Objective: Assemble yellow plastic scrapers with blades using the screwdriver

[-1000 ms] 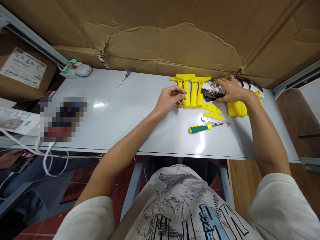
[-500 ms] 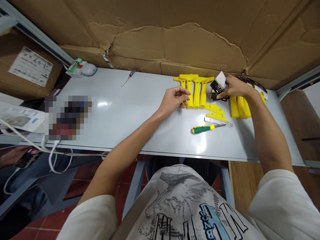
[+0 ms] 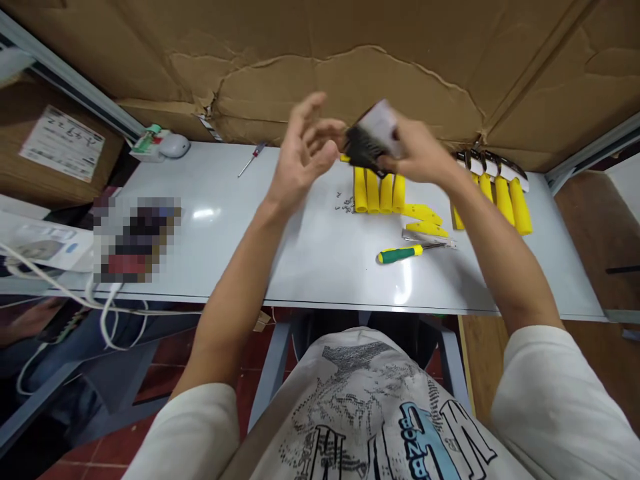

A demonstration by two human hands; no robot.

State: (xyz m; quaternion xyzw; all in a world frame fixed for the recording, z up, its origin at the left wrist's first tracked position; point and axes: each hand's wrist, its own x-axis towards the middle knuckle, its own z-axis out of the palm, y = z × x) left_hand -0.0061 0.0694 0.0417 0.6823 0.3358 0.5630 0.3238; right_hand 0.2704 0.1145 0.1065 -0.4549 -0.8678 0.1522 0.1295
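My right hand [image 3: 417,148] grips a small stack of black-and-white printed cards [image 3: 370,141], blurred by motion, above a row of yellow T-shaped tool handles [image 3: 373,195]. Just left of the cards my left hand [image 3: 304,152] is raised, its fingers apart and nothing in them. The heads of those handles are mostly hidden behind the cards and right hand. Small screws [image 3: 345,205] lie beside the row. In front are flat yellow plates [image 3: 424,214], a metal strip [image 3: 414,236] and a green-and-yellow screwdriver [image 3: 400,255].
To the right, more yellow handles [image 3: 503,199] stand in a row with black-and-white card covers [image 3: 493,165] at their heads. A thin screwdriver [image 3: 251,159] lies at the back. Cardboard [image 3: 380,80] walls the rear edge. White cables [image 3: 107,313] hang at the left, near another person's hand.
My right hand has carried the cards left from the right-hand row of handles. My left hand has lifted off the middle handles, moved left and spread, uncovering the small screws.
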